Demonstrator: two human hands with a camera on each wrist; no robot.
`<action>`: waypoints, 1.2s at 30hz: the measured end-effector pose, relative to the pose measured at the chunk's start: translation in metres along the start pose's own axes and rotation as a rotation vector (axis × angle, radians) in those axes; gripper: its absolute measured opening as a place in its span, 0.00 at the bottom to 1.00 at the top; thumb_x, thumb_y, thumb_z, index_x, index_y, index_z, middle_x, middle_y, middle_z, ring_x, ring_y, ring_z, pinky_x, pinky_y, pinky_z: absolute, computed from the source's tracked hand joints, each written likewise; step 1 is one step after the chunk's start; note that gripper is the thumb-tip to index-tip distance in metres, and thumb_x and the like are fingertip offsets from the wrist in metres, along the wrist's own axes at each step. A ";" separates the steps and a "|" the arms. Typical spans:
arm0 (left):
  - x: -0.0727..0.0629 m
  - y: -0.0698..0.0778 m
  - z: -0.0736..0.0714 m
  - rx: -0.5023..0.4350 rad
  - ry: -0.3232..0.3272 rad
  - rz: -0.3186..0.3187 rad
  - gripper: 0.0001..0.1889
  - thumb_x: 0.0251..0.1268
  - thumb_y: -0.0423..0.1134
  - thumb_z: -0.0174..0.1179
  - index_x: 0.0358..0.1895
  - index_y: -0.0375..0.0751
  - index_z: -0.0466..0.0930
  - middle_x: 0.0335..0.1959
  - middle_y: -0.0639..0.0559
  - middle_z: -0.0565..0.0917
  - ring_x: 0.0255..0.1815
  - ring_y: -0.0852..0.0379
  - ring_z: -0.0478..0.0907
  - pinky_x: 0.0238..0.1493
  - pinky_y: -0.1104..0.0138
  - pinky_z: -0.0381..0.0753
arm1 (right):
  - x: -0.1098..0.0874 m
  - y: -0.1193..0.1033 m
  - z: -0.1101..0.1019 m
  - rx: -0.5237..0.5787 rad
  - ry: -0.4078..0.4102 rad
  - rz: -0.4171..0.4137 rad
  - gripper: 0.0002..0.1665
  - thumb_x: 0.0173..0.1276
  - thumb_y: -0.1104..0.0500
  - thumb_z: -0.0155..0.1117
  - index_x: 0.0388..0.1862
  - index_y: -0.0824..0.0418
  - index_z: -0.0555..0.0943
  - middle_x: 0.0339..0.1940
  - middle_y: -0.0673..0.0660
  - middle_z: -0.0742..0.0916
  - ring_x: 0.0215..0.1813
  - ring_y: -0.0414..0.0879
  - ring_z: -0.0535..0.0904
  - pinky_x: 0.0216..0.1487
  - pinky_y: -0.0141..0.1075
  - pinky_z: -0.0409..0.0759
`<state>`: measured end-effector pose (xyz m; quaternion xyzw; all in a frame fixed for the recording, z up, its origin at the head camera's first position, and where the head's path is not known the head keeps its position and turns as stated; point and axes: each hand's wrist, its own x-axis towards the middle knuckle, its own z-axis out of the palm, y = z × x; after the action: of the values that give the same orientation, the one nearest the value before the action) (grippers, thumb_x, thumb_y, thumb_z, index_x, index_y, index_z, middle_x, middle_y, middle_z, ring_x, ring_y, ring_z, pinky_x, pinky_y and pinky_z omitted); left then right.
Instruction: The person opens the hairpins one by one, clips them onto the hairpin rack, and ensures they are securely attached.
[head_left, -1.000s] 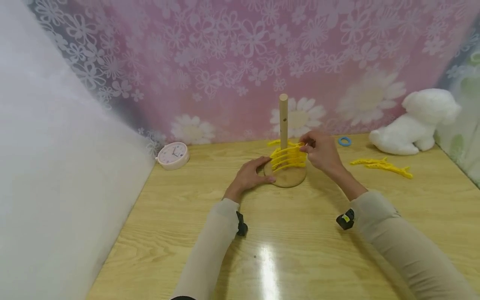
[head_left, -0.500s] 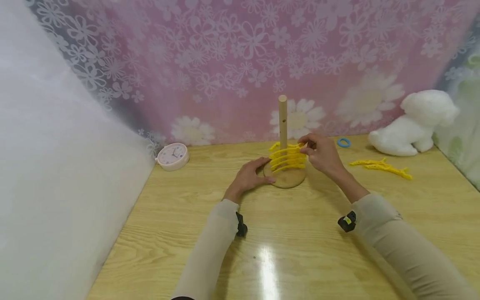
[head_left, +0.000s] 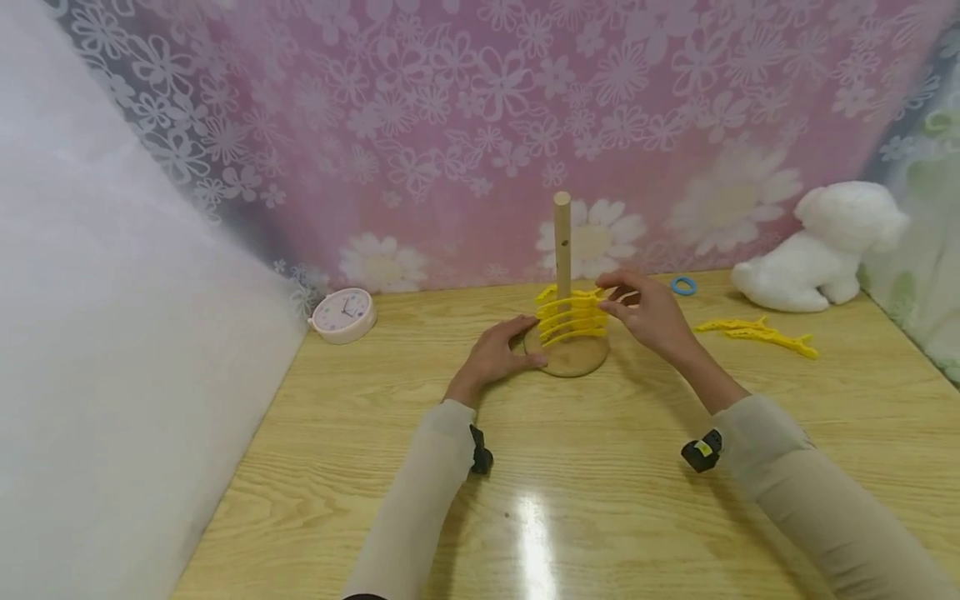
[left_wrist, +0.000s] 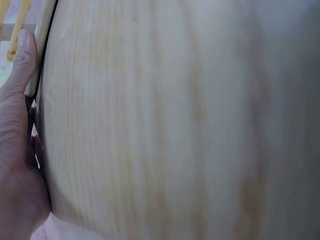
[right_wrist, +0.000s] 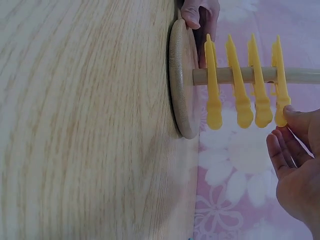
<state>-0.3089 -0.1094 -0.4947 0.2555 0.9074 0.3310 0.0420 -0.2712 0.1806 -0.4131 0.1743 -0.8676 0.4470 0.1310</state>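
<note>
A wooden stand has a round base (head_left: 573, 360) and an upright pole (head_left: 562, 242). Several yellow alligator hair clips (right_wrist: 242, 97) are clamped across the pole, one above another, as the right wrist view shows from the side. My left hand (head_left: 495, 354) holds the left rim of the base, its thumb on top. My right hand (head_left: 651, 318) is at the rounded end of the topmost clip (right_wrist: 281, 95). Its thumb tip touches that end, while the fingers are spread apart from the thumb just below.
Loose yellow hair clips (head_left: 772, 336) lie on the table right of the stand. Behind them are a blue ring (head_left: 683, 286) and a white plush dog (head_left: 821, 250). A pink round clock (head_left: 343, 316) stands at the left. A floral cloth (head_left: 450, 150) hangs behind the table.
My right thumb and fingers have parted around the end of the topmost clip, and the hand has drawn slightly right. The clip stays on the pole. My left hand keeps its hold.
</note>
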 end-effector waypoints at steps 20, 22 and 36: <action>0.002 -0.001 -0.001 0.003 -0.010 0.005 0.44 0.63 0.61 0.72 0.81 0.59 0.64 0.83 0.52 0.62 0.83 0.51 0.57 0.82 0.53 0.56 | -0.061 0.070 -0.084 -0.086 0.050 0.200 0.29 0.76 0.51 0.68 0.69 0.64 0.78 0.58 0.56 0.86 0.47 0.22 0.74 0.45 0.15 0.72; 0.002 0.000 -0.002 0.009 -0.012 0.006 0.44 0.63 0.61 0.72 0.81 0.59 0.64 0.83 0.51 0.62 0.83 0.50 0.57 0.82 0.53 0.57 | -0.065 0.077 -0.095 -0.097 0.052 0.225 0.30 0.76 0.50 0.69 0.69 0.64 0.78 0.53 0.42 0.86 0.46 0.21 0.73 0.43 0.16 0.73; 0.002 0.001 -0.001 0.022 -0.007 -0.004 0.45 0.63 0.62 0.71 0.81 0.60 0.64 0.83 0.51 0.63 0.83 0.50 0.58 0.81 0.52 0.58 | -0.101 0.122 -0.165 -0.285 -0.018 0.433 0.36 0.80 0.45 0.60 0.69 0.74 0.72 0.61 0.78 0.76 0.46 0.54 0.76 0.27 0.31 0.76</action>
<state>-0.3103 -0.1081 -0.4931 0.2556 0.9113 0.3198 0.0430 -0.2193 0.4006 -0.4471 -0.0317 -0.9400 0.3363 0.0480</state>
